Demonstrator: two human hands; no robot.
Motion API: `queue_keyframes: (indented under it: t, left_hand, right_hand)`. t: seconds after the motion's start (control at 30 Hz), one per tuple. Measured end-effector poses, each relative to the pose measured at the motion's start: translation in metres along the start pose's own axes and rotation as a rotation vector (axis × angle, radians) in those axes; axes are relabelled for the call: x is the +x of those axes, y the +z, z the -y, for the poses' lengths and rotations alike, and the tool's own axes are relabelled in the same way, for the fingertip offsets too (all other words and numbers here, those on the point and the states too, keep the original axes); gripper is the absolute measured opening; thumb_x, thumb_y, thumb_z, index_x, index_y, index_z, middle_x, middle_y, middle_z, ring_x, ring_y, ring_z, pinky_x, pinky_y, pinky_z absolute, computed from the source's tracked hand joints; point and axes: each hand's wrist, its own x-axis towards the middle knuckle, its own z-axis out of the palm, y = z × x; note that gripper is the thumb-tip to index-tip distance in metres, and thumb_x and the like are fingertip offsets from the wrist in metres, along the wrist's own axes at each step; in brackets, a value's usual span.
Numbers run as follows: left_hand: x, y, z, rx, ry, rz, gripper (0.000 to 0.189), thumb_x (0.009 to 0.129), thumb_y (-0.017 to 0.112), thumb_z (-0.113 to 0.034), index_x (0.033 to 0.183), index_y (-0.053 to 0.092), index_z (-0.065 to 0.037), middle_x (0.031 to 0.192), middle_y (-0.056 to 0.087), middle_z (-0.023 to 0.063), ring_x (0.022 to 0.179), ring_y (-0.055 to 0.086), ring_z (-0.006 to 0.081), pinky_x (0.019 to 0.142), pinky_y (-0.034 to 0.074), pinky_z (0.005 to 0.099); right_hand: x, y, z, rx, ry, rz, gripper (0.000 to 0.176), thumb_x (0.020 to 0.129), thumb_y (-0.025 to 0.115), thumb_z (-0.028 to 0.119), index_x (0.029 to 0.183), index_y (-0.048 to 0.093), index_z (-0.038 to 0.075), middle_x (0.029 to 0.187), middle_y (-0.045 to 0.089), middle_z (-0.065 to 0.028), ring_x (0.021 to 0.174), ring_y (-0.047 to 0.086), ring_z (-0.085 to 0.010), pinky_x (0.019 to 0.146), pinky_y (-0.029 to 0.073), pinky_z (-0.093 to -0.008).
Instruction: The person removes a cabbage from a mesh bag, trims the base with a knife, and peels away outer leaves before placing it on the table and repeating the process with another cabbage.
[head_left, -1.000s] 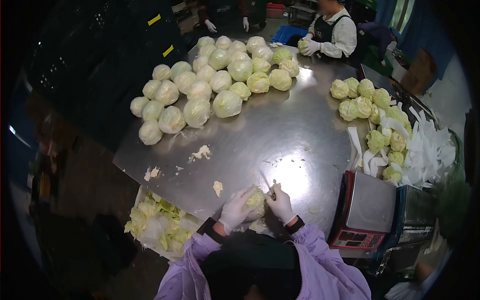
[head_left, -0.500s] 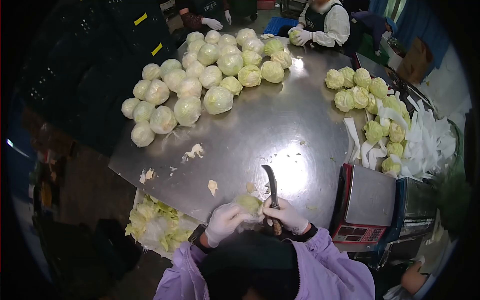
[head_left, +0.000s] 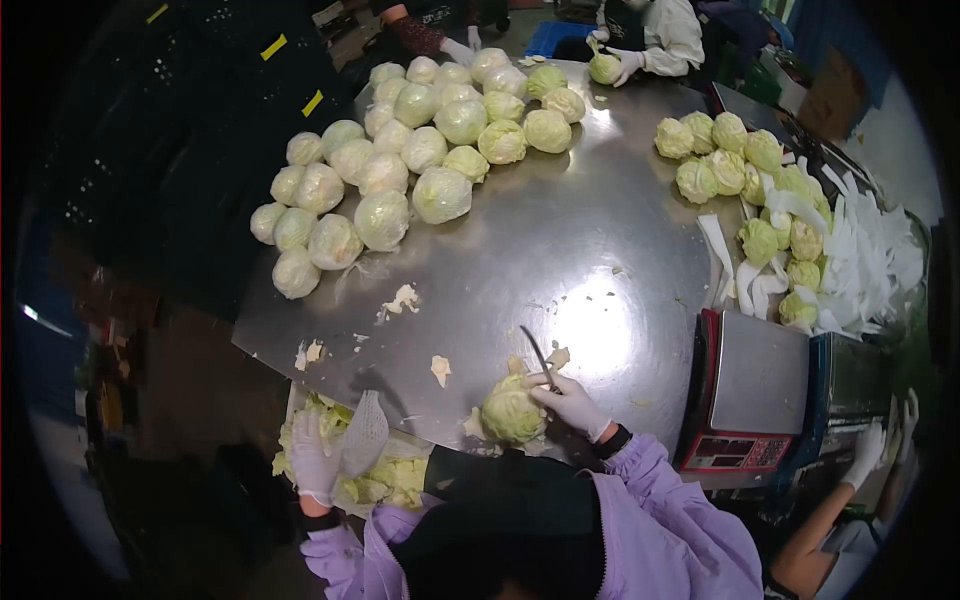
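A pale green cabbage (head_left: 512, 409) sits at the near edge of the steel table, its wrapping off. My gloved right hand (head_left: 574, 404) is closed around a knife (head_left: 537, 350) with a dark curved blade, and its fingers rest against the cabbage's right side. At the lower left, my gloved left hand (head_left: 316, 462) is over a bin of cabbage leaves (head_left: 392, 482), its fingers stretched out. Just right of that hand, a white mesh sleeve (head_left: 366, 434) hangs above the leaves.
Many wrapped cabbages (head_left: 383, 220) cover the table's far left. Bare cabbages (head_left: 697, 181) and white strips (head_left: 866, 260) lie at the right, behind a red scale (head_left: 757, 385). Cut scraps (head_left: 440, 371) dot the surface. Co-workers' gloved hands (head_left: 627, 65) show at the far edge and lower right.
My left hand has left the cabbage and swung left over the bin, where the wrapping has come away. The cabbage is now bare, with my right hand still on it and the knife.
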Motion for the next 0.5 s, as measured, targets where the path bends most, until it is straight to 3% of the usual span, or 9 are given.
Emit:
queue_keyframes:
  t: [0.03,0.1,0.17,0.23,0.27,0.33,0.4,0.47,0.5]
  left_hand:
    - [-0.005,0.012,-0.008,-0.206,0.145,-0.142,0.073,0.076,0.074,-0.023,0.137,0.040,-0.003,0.140,0.041,0.0181,0.130,0.039,0.0335,0.106,0.033,0.0427]
    - [-0.010,0.002,-0.081,-0.839,0.114,0.123,0.075,0.076,0.075,-0.025,0.137,0.040,-0.001,0.143,0.037,0.0201,0.132,0.036,0.0349,0.108,0.030,0.0438]
    - [-0.009,0.044,-0.135,-1.134,0.299,0.304,0.081,0.073,0.078,-0.030,0.138,0.038,-0.001,0.144,0.036,0.0207,0.133,0.035,0.0361,0.107,0.032,0.0432]
    - [-0.005,0.042,-0.191,-0.777,0.630,0.219,0.089,0.069,0.080,-0.036,0.140,0.036,-0.003,0.144,0.035,0.0202,0.135,0.030,0.0378,0.106,0.035,0.0425]
    - [-0.005,0.045,-0.213,-0.779,0.644,0.229,0.089,0.069,0.080,-0.036,0.140,0.036,-0.003,0.144,0.035,0.0202,0.135,0.030,0.0378,0.106,0.035,0.0425]
    - [0.000,0.054,-0.245,-0.407,0.742,0.106,0.098,0.065,0.082,-0.039,0.141,0.033,-0.002,0.143,0.033,0.0199,0.132,0.033,0.0357,0.103,0.036,0.0420]
    - [0.021,0.079,-0.245,-0.439,0.712,0.111,0.099,0.065,0.082,-0.041,0.141,0.033,-0.002,0.138,0.037,0.0199,0.128,0.036,0.0365,0.102,0.037,0.0425]
    - [0.037,0.068,-0.250,-0.502,0.506,0.196,0.097,0.064,0.080,-0.046,0.138,0.037,0.000,0.126,0.045,0.0188,0.115,0.045,0.0359,0.099,0.039,0.0423]
    - [0.044,0.069,-0.249,-0.493,0.523,0.203,0.097,0.064,0.080,-0.046,0.138,0.037,0.000,0.126,0.045,0.0188,0.115,0.045,0.0359,0.099,0.039,0.0423]
  right_hand:
    - [-0.003,-0.003,-0.006,0.044,0.012,-0.044,0.028,0.091,0.060,0.018,0.116,0.061,0.004,0.094,0.062,-0.0017,0.074,0.058,-0.0085,0.068,0.047,-0.0226]
    - [-0.001,0.000,-0.018,-0.057,-0.138,-0.187,0.027,0.093,0.057,0.017,0.116,0.061,0.003,0.090,0.061,-0.0015,0.071,0.057,-0.0074,0.064,0.046,-0.0217]
    - [-0.001,0.000,-0.024,-0.247,-0.364,-0.341,0.029,0.094,0.054,0.017,0.121,0.058,0.005,0.085,0.058,-0.0001,0.068,0.055,-0.0062,0.062,0.046,-0.0204]
    - [-0.006,-0.007,-0.017,-0.030,-0.192,-0.240,0.032,0.095,0.053,0.018,0.124,0.056,0.006,0.084,0.057,0.0002,0.068,0.055,-0.0061,0.060,0.046,-0.0200]
    - [-0.011,-0.011,-0.013,0.191,-0.021,-0.133,0.034,0.095,0.053,0.019,0.127,0.054,0.007,0.082,0.056,0.0005,0.067,0.054,-0.0060,0.059,0.045,-0.0196]
    - [-0.022,-0.010,0.008,0.188,0.026,-0.139,0.036,0.096,0.052,0.021,0.128,0.051,0.006,0.081,0.056,-0.0003,0.067,0.055,-0.0058,0.058,0.046,-0.0196]
    - [-0.033,-0.012,0.018,0.197,0.042,-0.197,0.035,0.096,0.051,0.022,0.127,0.052,0.004,0.080,0.057,-0.0012,0.068,0.055,-0.0049,0.058,0.046,-0.0193]
    - [-0.038,-0.019,0.018,-0.195,0.206,-0.380,0.034,0.095,0.052,0.021,0.124,0.052,0.003,0.083,0.061,-0.0088,0.072,0.061,-0.0136,0.060,0.050,-0.0269]
    - [-0.039,-0.020,0.008,-0.180,0.205,-0.392,0.034,0.095,0.052,0.021,0.124,0.052,0.003,0.083,0.061,-0.0088,0.072,0.061,-0.0136,0.060,0.050,-0.0269]
